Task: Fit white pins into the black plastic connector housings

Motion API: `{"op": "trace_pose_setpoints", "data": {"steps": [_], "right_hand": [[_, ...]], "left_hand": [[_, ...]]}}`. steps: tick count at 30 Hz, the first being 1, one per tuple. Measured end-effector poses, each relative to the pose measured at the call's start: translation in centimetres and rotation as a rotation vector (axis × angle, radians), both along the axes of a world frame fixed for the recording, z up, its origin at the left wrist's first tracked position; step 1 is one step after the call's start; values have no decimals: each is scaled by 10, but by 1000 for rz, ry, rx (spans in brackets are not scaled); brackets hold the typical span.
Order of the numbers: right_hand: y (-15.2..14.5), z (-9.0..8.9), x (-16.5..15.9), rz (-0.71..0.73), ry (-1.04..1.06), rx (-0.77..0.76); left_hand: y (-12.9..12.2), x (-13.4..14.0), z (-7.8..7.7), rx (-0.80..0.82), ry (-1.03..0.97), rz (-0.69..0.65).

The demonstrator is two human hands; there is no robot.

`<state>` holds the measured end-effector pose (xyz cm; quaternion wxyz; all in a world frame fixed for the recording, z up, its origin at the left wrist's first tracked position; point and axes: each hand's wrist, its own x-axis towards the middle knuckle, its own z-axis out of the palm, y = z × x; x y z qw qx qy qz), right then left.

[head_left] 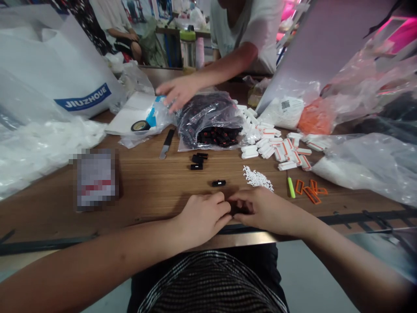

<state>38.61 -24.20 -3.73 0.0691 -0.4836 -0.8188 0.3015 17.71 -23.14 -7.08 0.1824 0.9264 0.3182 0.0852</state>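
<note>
Close to the table's front edge, my left hand (205, 217) is closed, its fingers bent toward my right hand. My right hand (260, 208) faces it with thumb and fingers curled together. Whatever lies between the fingertips is dark and hidden, so I cannot make it out. Just beyond them is a small black plastic piece (218, 183) with two white dots. A few similar black parts (196, 166) lie farther back. A heap of tiny white pieces (259, 179) is beyond my right hand. To its right are a lime-green-handled tool (291, 188) and several orange rectangular frames (312, 194).
A clear bag of black parts (208, 117) sits mid-table, beside many white parts with orange strips (286, 152). A co-worker's arm (208, 78) reaches over the bag. Also here are a knife-like blade (167, 144), black tape (140, 126) and a blurred box (97, 178).
</note>
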Motion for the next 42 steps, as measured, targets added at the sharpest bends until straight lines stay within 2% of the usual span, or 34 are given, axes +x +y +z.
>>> {"op": "trace_pose_setpoints", "data": {"steps": [3, 6, 11, 13, 15, 20, 25, 27, 29, 32, 35, 38, 42], "right_hand": [[-1, -1, 2, 37, 36, -42], [-2, -3, 5, 41, 96, -87], [-3, -14, 6, -230, 475, -237], [-6, -21, 3, -285, 604, -220], [-9, -29, 0, -316, 626, -160], [-15, -36, -6, -296, 419, 120], [-17, -35, -12, -193, 319, 256], [-17, -31, -4, -177, 286, 302], [-15, -26, 15, -249, 230, 340], [-7, -18, 60, -517, 34, 346], [3, -18, 99, -604, -155, 240], [8, -21, 111, -556, -196, 163], [10, -17, 101, -441, -335, 205]], "left_hand": [[0, 1, 0, 25, 18, -24], [2, -1, 1, -27, -47, 19], [9, -5, 4, -343, -389, 148], [11, -5, 2, -441, -478, 149], [13, -4, -2, -456, -498, 169], [17, -3, -10, -440, -494, 213], [16, -6, -8, -396, -414, 224], [14, -8, -4, -335, -329, 208], [14, -11, 0, -299, -263, 194], [12, -15, 2, -274, -220, 213], [9, -18, -2, -235, -230, 227], [6, -19, -8, -190, -276, 207], [6, -19, -9, -214, -286, 208]]}}
